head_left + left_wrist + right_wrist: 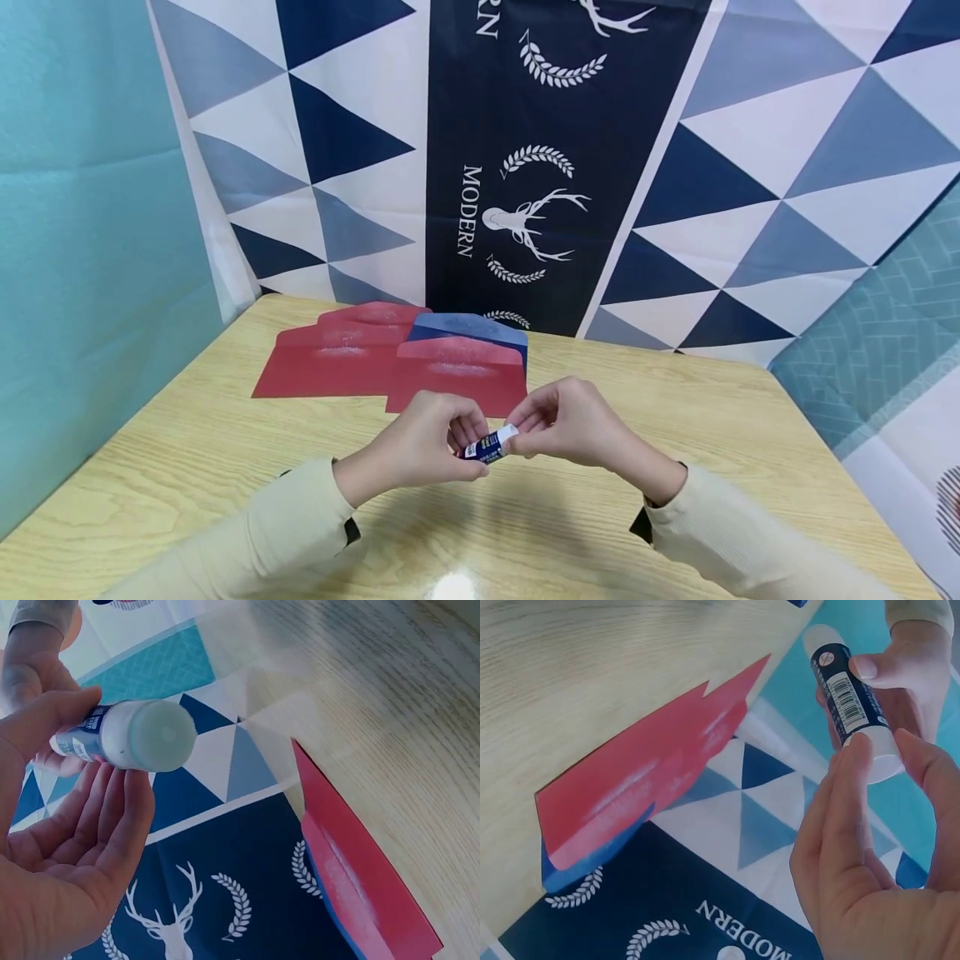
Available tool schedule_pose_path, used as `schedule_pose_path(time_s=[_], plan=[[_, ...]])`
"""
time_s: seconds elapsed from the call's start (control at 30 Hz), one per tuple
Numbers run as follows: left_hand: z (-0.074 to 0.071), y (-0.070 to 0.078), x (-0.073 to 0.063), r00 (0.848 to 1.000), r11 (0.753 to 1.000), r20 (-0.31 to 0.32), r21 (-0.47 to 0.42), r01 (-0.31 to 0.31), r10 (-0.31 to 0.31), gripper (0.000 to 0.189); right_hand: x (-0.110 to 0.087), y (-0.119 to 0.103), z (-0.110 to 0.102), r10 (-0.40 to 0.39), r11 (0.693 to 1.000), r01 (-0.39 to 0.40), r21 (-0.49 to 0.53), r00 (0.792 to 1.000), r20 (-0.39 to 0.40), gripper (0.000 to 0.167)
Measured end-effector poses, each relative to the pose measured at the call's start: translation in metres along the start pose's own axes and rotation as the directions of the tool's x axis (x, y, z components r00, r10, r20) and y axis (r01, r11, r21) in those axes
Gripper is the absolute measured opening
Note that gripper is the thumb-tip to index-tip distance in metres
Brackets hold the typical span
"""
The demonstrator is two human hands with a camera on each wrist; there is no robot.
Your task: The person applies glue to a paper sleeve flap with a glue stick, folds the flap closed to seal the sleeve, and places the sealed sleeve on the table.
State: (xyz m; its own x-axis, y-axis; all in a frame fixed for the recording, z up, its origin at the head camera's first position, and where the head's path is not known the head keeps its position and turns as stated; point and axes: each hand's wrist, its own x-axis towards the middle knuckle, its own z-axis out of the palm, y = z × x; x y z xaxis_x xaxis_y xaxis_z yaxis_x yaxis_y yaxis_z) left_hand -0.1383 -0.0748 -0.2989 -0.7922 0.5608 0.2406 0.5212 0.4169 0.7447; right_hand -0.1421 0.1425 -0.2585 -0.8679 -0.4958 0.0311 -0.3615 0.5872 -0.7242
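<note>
Both hands meet on a glue stick (pixel 486 447) with a dark blue label, held above the table. My left hand (pixel 427 442) pinches its labelled body between thumb and fingers. The fingertips of my right hand (pixel 573 423) pinch the white end; in the right wrist view the glue stick (pixel 847 705) shows a barcode. Its other end, pale and rounded, points toward the left wrist camera; whether that is a cap or bare glue I cannot tell. Just beyond the hands lies a red envelope (pixel 459 387), flap up, with whitish smears near the fold.
Another red envelope (pixel 322 371) lies to the left, with a further red one (pixel 382 313) behind it. A blue envelope (pixel 480 327) sits partly under the front red one. The wooden table (pixel 675 500) ends at a patterned cloth (pixel 510 167) hanging behind.
</note>
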Motion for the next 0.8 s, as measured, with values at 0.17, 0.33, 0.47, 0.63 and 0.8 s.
schedule_pose_path(time_s=[0.17, 0.33, 0.47, 0.63, 0.8], plan=[[-0.003, -0.001, 0.002, 1.0, 1.0, -0.028, -0.027, 0.005, -0.006, 0.027, 0.004, 0.0, -0.006, -0.056, 0.998, 0.057, -0.015, 0.998, 0.04, 0.026], [-0.007, -0.002, 0.003, 0.998, 0.987, 0.003, -0.144, 0.066, -0.066, 0.029, 0.004, -0.002, -0.014, -0.213, 0.973, 0.218, -0.07, 0.974, 0.07, 0.043], [-0.011, -0.001, 0.004, 0.994, 0.964, 0.068, -0.245, 0.104, -0.09, 0.029, 0.001, -0.006, -0.022, -0.399, 0.908, 0.409, -0.086, 0.91, 0.113, 0.041], [-0.014, 0.0, 0.006, 0.991, 0.948, 0.113, -0.3, 0.106, -0.076, 0.029, -0.001, -0.009, -0.026, -0.548, 0.824, 0.559, -0.092, 0.828, 0.121, 0.027], [-0.011, 0.002, 0.005, 0.995, 0.959, 0.08, -0.271, 0.085, -0.066, 0.029, -0.003, -0.008, -0.024, -0.548, 0.826, 0.554, -0.106, 0.833, 0.083, 0.023]])
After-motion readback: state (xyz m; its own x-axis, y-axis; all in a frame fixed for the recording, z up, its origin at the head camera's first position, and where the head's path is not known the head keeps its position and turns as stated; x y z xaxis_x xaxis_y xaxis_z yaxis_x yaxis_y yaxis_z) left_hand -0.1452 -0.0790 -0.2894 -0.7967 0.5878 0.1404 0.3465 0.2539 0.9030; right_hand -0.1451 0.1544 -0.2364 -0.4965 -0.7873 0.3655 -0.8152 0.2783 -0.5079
